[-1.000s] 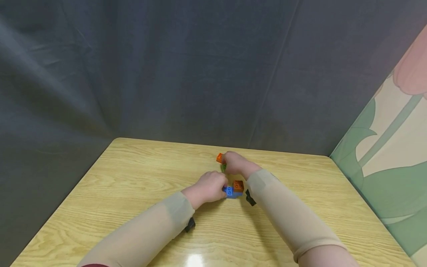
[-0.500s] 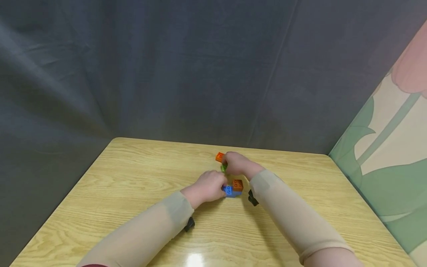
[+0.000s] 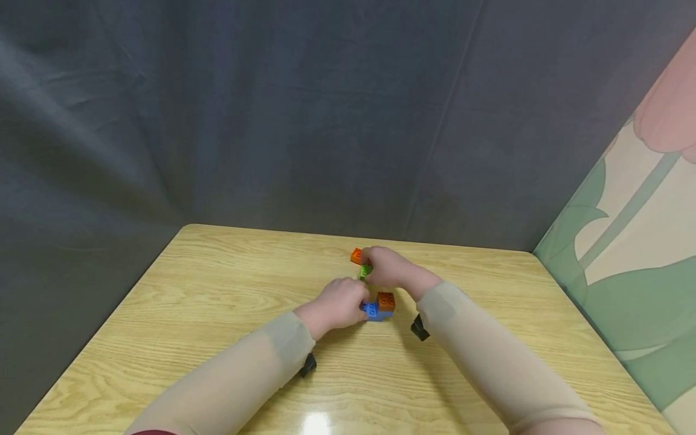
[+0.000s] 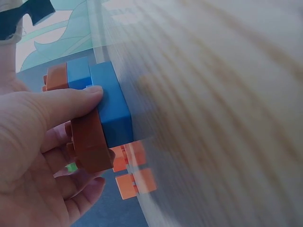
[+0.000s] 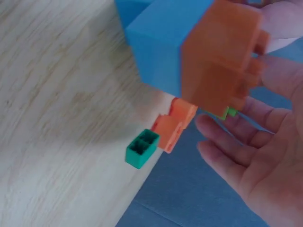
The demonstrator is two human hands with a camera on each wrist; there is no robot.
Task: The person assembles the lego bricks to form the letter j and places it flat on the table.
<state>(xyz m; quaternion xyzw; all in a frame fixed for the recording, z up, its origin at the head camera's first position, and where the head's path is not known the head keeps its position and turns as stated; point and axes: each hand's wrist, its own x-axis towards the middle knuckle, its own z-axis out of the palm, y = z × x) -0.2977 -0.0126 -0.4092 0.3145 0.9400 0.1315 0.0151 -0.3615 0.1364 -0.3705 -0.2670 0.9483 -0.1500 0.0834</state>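
Observation:
My left hand (image 3: pixel 338 302) holds a joined block of blue bricks (image 4: pixel 111 101) and brown bricks (image 4: pixel 90 144), low over the wooden table. In the left wrist view its thumb presses along the blue side. A brown brick (image 3: pixel 386 301) tops the block's right end. Just beyond it, my right hand (image 3: pixel 387 267) pinches a lime green brick (image 3: pixel 365 272); only a corner of that lime green brick (image 5: pixel 229 112) shows in the right wrist view, behind the brown one. Orange bricks (image 3: pixel 356 255) lie close beside the right fingertips.
A dark green brick (image 5: pixel 142 149) stands by the orange bricks (image 5: pixel 174 125) near the table's far edge. The wooden table (image 3: pixel 244 272) backs onto a dark curtain (image 3: pixel 326 121). A wall with a flower print (image 3: pixel 641 241) borders the right side.
My right hand has shifted slightly, its forearm swinging a little to the right, and more of the lime green brick shows. The left hand keeps its hold on the block, nearly still.

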